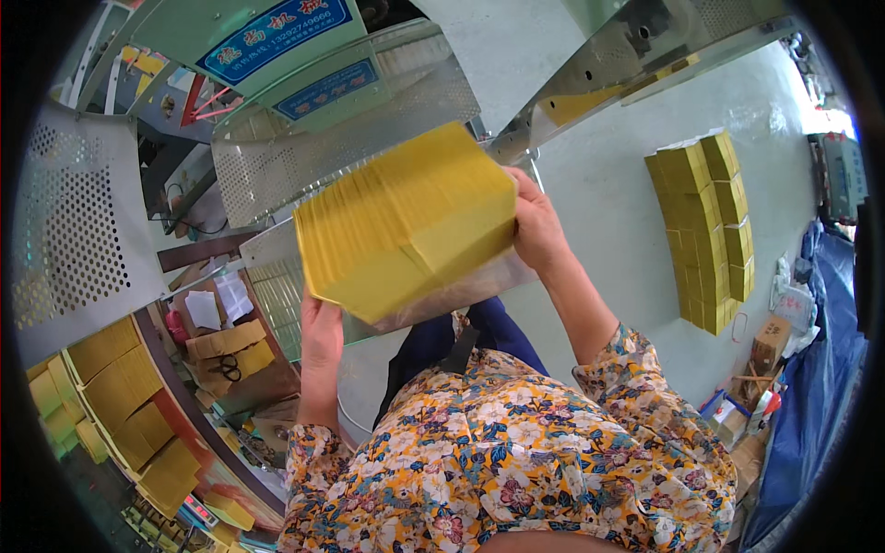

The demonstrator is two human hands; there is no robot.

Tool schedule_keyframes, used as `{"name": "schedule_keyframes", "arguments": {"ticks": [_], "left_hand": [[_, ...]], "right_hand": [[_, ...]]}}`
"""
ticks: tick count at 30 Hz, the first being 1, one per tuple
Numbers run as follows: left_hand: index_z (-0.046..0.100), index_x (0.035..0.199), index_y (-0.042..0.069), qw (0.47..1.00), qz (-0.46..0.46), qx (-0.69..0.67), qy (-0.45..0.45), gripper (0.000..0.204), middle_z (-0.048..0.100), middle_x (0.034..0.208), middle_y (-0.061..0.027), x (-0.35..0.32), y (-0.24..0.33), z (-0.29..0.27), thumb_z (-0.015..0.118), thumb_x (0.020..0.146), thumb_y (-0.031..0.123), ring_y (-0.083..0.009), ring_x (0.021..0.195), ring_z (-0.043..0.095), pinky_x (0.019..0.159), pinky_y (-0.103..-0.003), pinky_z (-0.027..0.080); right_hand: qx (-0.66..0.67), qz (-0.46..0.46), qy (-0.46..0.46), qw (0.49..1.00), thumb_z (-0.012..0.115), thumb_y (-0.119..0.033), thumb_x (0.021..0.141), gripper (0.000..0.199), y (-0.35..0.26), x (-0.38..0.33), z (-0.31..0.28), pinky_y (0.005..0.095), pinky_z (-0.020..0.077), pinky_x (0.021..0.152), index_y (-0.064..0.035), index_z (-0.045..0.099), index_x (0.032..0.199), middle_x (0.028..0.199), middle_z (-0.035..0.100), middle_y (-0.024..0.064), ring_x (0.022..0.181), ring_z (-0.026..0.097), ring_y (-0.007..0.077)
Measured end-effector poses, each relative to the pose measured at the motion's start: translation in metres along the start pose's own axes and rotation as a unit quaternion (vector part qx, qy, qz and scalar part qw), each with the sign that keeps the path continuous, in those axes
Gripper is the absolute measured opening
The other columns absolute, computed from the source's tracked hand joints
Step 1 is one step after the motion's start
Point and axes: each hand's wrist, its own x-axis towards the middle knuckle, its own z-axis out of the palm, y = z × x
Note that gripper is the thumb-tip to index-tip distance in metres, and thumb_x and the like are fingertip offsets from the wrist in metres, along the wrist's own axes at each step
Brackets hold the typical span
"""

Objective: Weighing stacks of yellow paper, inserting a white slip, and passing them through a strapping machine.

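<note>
A thick stack of yellow paper envelopes [410, 226] is held up in front of me, tilted, with its many edges showing along the upper left side. My left hand [322, 334] grips its lower left corner from below; part of the fingers is hidden behind the paper. On the right end, my right hand [536, 221] is closed around the edge, thumb near the top corner. Just beneath the stack is a clear, shiny machine tray [461, 293], partly covered by it.
A green machine with a perforated metal guard [267, 175] stands ahead. Another perforated panel [74, 221] is on the left, above yellow paper stacks [120, 387]. Scissors [225, 369] lie by a carton. Yellow bundles [696, 235] stand on the right floor beside a blue tarp [811, 396].
</note>
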Motion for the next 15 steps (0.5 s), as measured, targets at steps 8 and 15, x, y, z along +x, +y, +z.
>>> {"name": "schedule_keyframes", "arguments": {"ticks": [8, 15], "left_hand": [[0.028, 0.152, 0.008, 0.997, -0.021, -0.029, -0.075, 0.072, 0.04, 0.15, -0.0059, 0.024, -0.012, -0.002, 0.063, 0.09, 0.009, -0.0195, 0.136, 0.04, 0.109, -0.035, 0.035], [0.038, 0.146, 0.011, 0.997, 0.017, -0.054, -0.05, 0.062, 0.047, 0.143, -0.0042, 0.041, -0.013, 0.039, 0.061, 0.088, 0.015, -0.0189, 0.137, 0.038, 0.115, -0.038, 0.023]], "right_hand": [[-0.034, -0.131, 0.188, 0.973, 0.061, -0.006, 0.093, 0.009, 0.023, 0.012, 0.002, 0.0226, 0.0483, 0.074, -0.0026, 0.062, 0.101, 0.093, 0.066, 0.0012, 0.083, 0.059, 0.007], [-0.077, -0.169, 0.261, 0.947, 0.061, -0.004, 0.089, 0.006, 0.023, 0.034, -0.026, 0.0233, 0.0473, 0.072, -0.004, 0.057, 0.094, 0.088, 0.062, 0.0003, 0.081, 0.056, 0.0064]]}}
